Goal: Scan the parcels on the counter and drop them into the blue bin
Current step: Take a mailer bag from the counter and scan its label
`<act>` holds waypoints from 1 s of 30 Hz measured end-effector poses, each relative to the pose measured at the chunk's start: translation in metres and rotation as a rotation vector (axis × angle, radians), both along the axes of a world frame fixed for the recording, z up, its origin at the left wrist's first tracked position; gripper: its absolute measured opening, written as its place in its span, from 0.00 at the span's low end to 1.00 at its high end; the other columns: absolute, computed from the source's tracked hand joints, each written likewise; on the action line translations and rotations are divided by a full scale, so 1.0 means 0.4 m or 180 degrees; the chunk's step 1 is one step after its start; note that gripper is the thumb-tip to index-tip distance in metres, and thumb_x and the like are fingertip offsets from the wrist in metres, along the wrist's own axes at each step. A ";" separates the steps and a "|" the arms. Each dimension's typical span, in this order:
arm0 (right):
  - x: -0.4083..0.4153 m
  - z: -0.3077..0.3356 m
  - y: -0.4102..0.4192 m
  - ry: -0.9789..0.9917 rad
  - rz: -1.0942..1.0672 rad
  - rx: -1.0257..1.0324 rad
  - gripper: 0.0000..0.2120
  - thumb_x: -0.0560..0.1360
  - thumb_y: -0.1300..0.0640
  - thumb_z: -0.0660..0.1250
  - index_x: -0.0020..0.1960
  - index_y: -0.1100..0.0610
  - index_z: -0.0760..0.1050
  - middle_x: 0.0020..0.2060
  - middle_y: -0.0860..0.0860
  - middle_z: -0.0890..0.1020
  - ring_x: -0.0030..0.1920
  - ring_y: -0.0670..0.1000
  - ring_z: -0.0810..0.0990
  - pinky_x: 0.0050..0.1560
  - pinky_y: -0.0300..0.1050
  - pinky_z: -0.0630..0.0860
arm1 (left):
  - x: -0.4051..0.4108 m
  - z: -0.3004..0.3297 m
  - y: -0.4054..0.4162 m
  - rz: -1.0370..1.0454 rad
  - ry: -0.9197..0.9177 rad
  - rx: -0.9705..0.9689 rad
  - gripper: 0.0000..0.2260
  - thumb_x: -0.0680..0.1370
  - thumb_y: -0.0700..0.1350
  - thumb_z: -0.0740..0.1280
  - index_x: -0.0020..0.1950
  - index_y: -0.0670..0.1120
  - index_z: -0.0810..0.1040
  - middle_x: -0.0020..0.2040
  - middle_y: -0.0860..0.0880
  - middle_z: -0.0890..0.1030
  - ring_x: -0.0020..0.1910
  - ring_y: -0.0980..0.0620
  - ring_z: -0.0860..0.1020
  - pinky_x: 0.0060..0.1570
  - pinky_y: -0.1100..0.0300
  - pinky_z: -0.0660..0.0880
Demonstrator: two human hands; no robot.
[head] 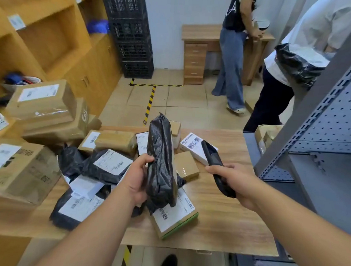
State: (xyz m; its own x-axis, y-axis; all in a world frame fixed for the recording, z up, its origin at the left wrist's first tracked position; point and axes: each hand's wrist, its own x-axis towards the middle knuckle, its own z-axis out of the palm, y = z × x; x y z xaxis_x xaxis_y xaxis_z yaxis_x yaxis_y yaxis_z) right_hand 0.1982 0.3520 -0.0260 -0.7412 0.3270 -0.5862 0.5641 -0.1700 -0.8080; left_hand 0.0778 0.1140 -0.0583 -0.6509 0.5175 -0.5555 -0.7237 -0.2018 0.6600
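My left hand (137, 176) grips a long black plastic-bag parcel (161, 162) and holds it upright above the wooden counter (223, 218). Its label side faces away from me. My right hand (234, 180) holds a black handheld scanner (214, 163) whose head points up and left, beside the parcel. Under the held parcel lies a white-labelled box with a green edge (175, 217). Black bag parcels with white labels (98, 165) and small cardboard boxes (186, 165) lie spread over the counter. No blue bin shows in view.
Large cardboard boxes (22, 168) stack at the counter's left, below wooden shelves (43, 32). A grey metal rack (324, 142) stands at the right. Beyond the counter two people stand near a small wooden desk (196, 52); black crates (131, 31) are stacked against the wall.
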 end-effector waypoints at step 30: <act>0.070 0.014 -1.153 0.0333 0.2449 0.0517 0.22 0.71 0.45 0.81 0.53 0.59 0.77 0.42 0.54 0.82 0.38 0.52 0.82 0.38 0.45 0.80 | 0.615 -0.037 -1.114 0.2930 0.0022 -0.0485 0.34 0.65 0.55 0.75 0.69 0.43 0.81 0.63 0.39 0.84 0.64 0.37 0.82 0.68 0.40 0.76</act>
